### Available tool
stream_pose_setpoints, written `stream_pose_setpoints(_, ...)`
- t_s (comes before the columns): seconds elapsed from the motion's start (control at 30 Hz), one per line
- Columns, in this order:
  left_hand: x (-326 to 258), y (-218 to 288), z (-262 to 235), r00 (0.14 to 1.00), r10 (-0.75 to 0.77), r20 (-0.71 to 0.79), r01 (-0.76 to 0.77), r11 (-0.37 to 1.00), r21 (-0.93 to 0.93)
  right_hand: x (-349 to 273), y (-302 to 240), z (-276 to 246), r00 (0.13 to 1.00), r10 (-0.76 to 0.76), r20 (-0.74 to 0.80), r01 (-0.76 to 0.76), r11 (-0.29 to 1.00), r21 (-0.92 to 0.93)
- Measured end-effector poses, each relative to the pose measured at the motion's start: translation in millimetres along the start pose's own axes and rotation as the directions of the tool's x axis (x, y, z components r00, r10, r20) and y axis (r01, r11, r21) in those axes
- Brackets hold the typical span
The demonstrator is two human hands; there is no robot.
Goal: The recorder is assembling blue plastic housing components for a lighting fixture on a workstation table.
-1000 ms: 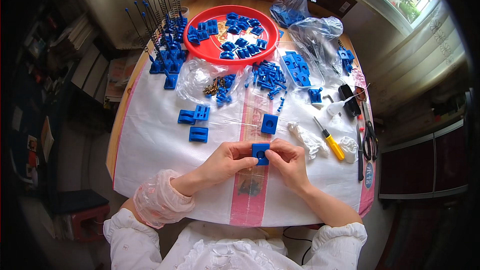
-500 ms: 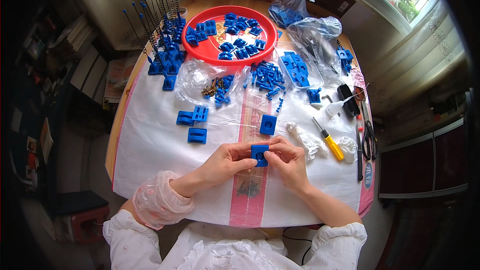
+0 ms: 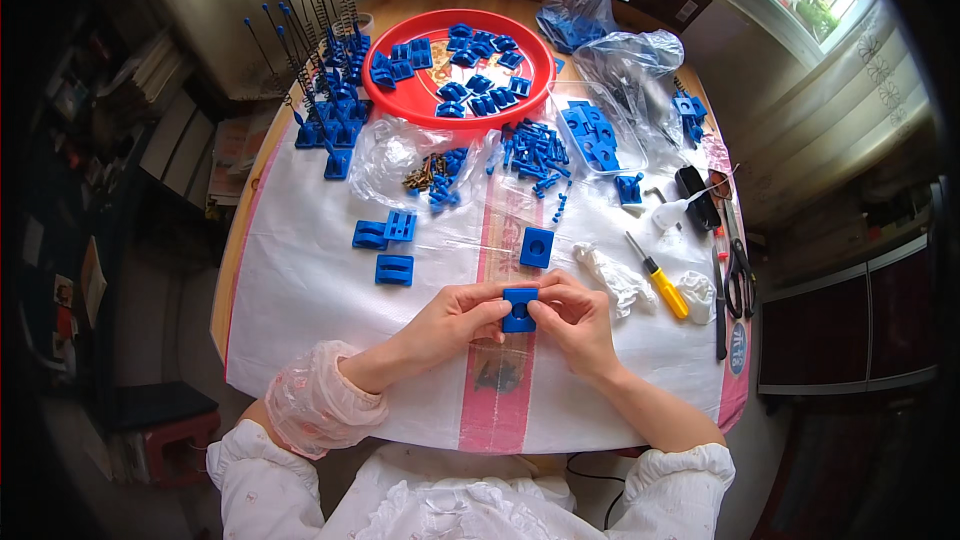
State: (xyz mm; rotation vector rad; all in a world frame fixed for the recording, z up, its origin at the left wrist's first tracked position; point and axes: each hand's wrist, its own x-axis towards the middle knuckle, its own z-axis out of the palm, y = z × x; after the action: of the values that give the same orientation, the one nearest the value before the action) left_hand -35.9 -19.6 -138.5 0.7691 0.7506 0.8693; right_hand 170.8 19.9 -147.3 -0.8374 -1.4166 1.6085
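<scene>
A small blue rectangular plastic block with a round recess (image 3: 519, 323) is pinched between both my hands, just over the pink stripe of the sheet. My left hand (image 3: 462, 318) grips its left side, thumb on the face near the recess. On the other side, my right hand (image 3: 570, 315) presses its thumb beside the same recess, fingers curled behind. Another blue block with a round hole (image 3: 537, 248) lies flat just beyond my fingers. Left of it rest several blue curved-top blocks, one of them a lone block (image 3: 394, 271).
A red round tray (image 3: 545, 90) of blue parts stands at the back. Blue bases with springs (image 3: 335, 125) crowd the far left. Blue pegs (image 3: 535, 152) and brass screws (image 3: 425, 178) lie mid-table. A yellow-handled screwdriver (image 3: 668, 292) and scissors (image 3: 739, 280) are at right.
My left thumb has shifted slightly upward on the block's face. Both hands keep their hold in nearly the same place.
</scene>
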Motion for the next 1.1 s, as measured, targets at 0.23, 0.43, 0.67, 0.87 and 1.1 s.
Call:
stream_pose_setpoints(0.23, 0.6, -3.2, -2.6, 1.000, 0.009, 0.010, -0.009, 0.999, 0.036, -0.6, -0.1, -1.4, 1.000, 0.008, 0.016, -0.008, 1.000, -0.024)
stream_pose_setpoints(0.43, 0.4, -1.1, -0.6, 1.000, 0.020, -0.003, -0.020, 1.000, 0.022, -0.6, -2.8, -0.2, 0.999, 0.036, 0.024, -0.036, 0.999, 0.001)
stream_pose_setpoints(0.67, -0.2, 5.1, 3.1, 0.998, 0.042, -0.052, -0.042, 0.999, -0.015, -0.9, -4.6, 2.4, 0.996, -0.018, 0.090, 0.023, 0.999, -0.046)
stream_pose_setpoints(0.87, -2.3, 2.1, 1.8, 0.994, 0.095, -0.058, -0.088, 0.989, 0.116, -0.6, -2.0, 3.5, 0.995, -0.026, 0.096, 0.032, 0.997, -0.066)
stream_pose_setpoints(1.1, -2.2, 2.0, 2.9, 0.992, 0.098, -0.074, -0.086, 0.985, 0.149, 0.1, 0.2, 1.9, 0.993, -0.037, 0.116, 0.035, 0.999, 0.014)
